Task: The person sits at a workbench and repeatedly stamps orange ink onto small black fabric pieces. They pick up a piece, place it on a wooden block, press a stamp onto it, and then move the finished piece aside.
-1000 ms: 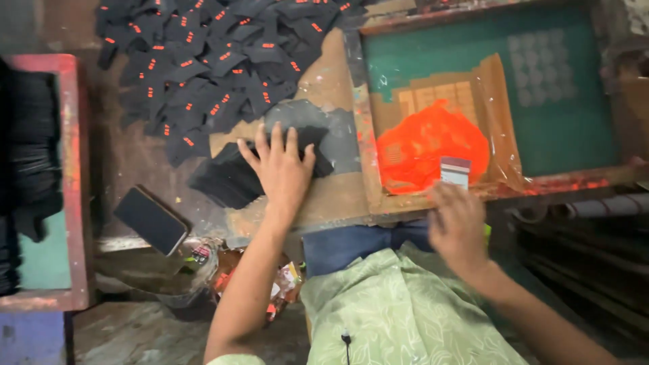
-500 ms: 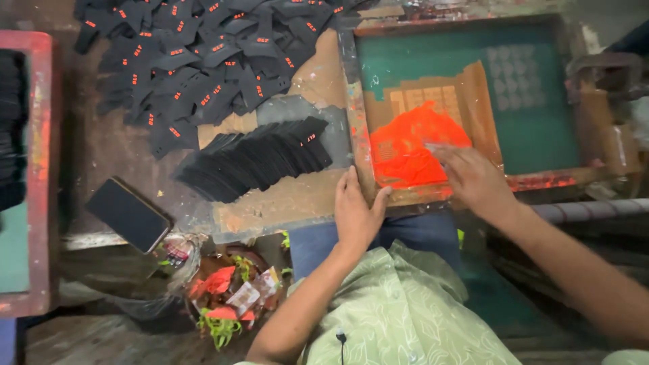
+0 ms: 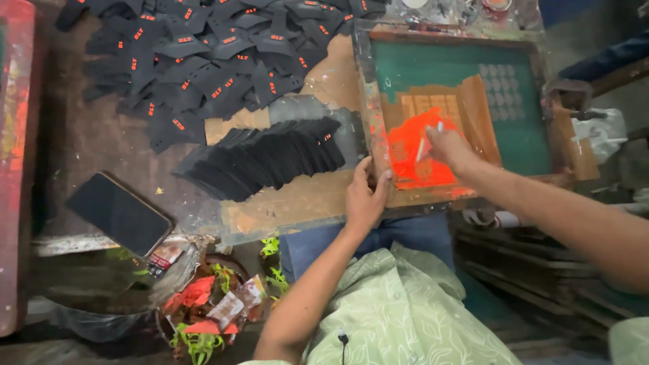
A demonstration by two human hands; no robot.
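Observation:
A wooden-framed printing screen (image 3: 378,115) with green mesh lies on the worktable, with bright orange ink (image 3: 416,152) pooled in its near left part. My left hand (image 3: 365,196) grips the near left corner of the frame. My right hand (image 3: 447,145) rests on the ink and holds a small white scraper (image 3: 424,145). Left of the screen lies a fanned row of black fabric pieces (image 3: 267,159).
A heap of black pieces with orange prints (image 3: 216,61) covers the far table. A dark phone (image 3: 118,213) lies at the near left edge. A bin of scraps and wrappers (image 3: 203,304) sits below. A red frame (image 3: 13,135) stands at the far left.
My left hand left the black stack and moved to the screen's near left corner. My right hand carried the white scraper up from the near edge onto the orange ink.

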